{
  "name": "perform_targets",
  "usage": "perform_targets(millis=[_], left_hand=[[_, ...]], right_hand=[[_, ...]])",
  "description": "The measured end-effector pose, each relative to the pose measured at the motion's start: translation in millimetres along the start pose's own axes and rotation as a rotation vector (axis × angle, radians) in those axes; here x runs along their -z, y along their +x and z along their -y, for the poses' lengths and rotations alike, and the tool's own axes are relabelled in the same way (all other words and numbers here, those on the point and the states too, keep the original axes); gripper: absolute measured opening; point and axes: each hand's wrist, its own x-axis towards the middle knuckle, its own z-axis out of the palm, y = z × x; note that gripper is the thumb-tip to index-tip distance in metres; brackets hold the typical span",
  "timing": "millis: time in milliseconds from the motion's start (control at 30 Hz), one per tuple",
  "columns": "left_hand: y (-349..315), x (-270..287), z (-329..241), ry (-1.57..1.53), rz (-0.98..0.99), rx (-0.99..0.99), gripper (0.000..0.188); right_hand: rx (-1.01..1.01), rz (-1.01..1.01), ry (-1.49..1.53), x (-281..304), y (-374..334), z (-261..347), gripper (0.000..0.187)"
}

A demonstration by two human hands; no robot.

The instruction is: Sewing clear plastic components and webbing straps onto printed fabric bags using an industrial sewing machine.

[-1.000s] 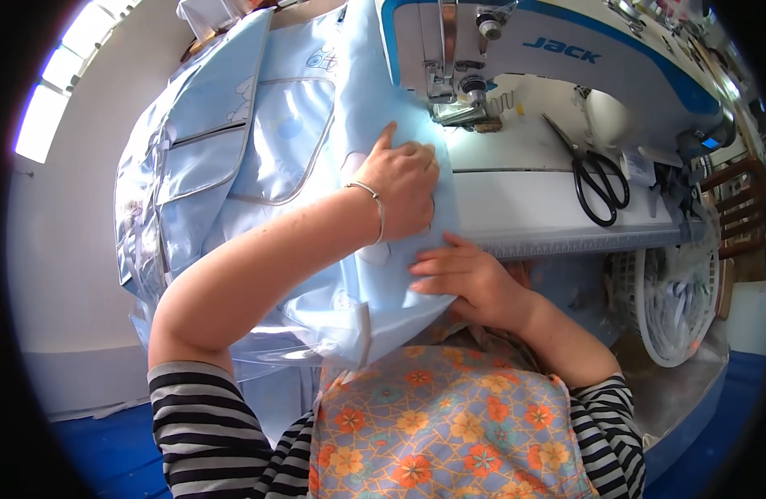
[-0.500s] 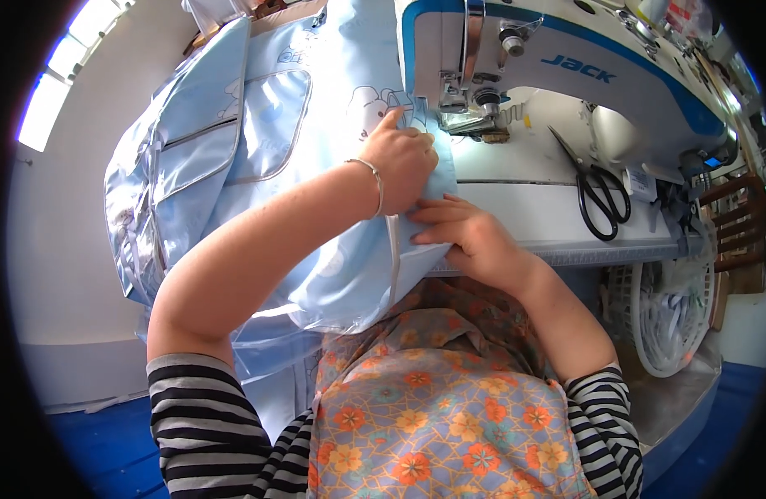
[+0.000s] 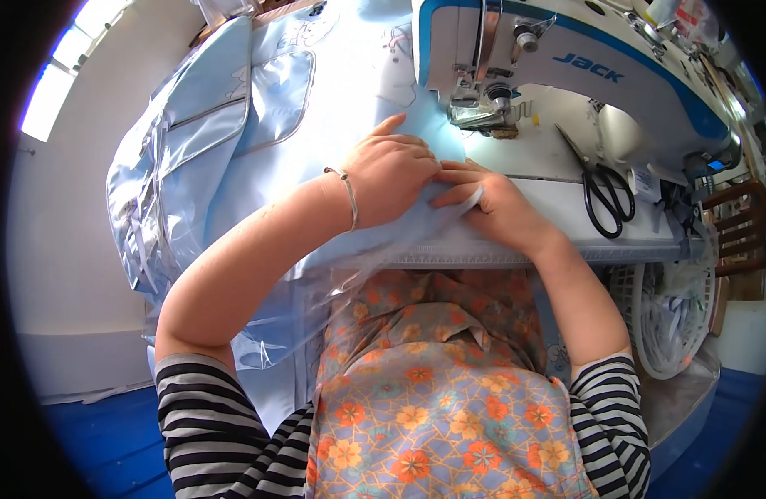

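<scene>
My left hand [image 3: 391, 175] lies on the light blue printed fabric [image 3: 345, 96], its far-side finger stuck out and the others bent together over the fabric edge. Their tips are partly hidden. My right hand [image 3: 495, 204] meets it at the fingertips, just in front of the sewing machine's presser foot [image 3: 487, 121]. Between its fingers is a see-through plastic strip [image 3: 458, 209], which trails down and left under my left wrist. The foot and needle area stand a short way beyond both hands, lit by a lamp.
Black-handled scissors [image 3: 603, 195] lie on the machine bed to the right. A white basket [image 3: 670, 320] of scraps hangs below the table's right end. More plastic-covered blue fabric [image 3: 183, 141] bulges at the left. A wooden chair [image 3: 741, 216] stands far right.
Both hands have shifted slightly, the right one farther away and to the right. The fabric's near part has been turned back from the front edge, and a clear strip now shows between the right fingers.
</scene>
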Motion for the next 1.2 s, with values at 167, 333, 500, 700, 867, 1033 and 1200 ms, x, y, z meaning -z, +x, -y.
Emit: perform_targets(millis=[167, 333, 500, 700, 867, 1033, 1200], left_hand=[[4, 7, -15, -0.171, 0.195, 0.09, 0.025], [-16, 7, -9, -0.224, 0.021, 0.2, 0.031], [-24, 11, 23, -0.718, 0.2, 0.378, 0.043], [-22, -5, 42, -0.84, 0.231, 0.461, 0.042], [-29, -5, 49, -0.142, 0.253, -0.108, 0.047], [-37, -10, 30, -0.207, 0.209, 0.269, 0.057], [0, -9, -11, 0.115, 0.253, 0.437, 0.048]], right_hand=[[0.002, 0.01, 0.05, 3, -13, 5, 0.028], [-0.012, -0.016, -0.195, 2, -4, 13, 0.017], [0.353, -0.051, -0.302, -19, 12, 36, 0.013], [0.395, 0.01, -0.153, -65, 42, 70, 0.007], [0.466, -0.013, 0.162, -48, 32, 88, 0.005], [0.127, 0.103, 0.433, -13, -55, 70, 0.007], [0.018, -0.072, 0.318, -58, -87, 54, 0.005]])
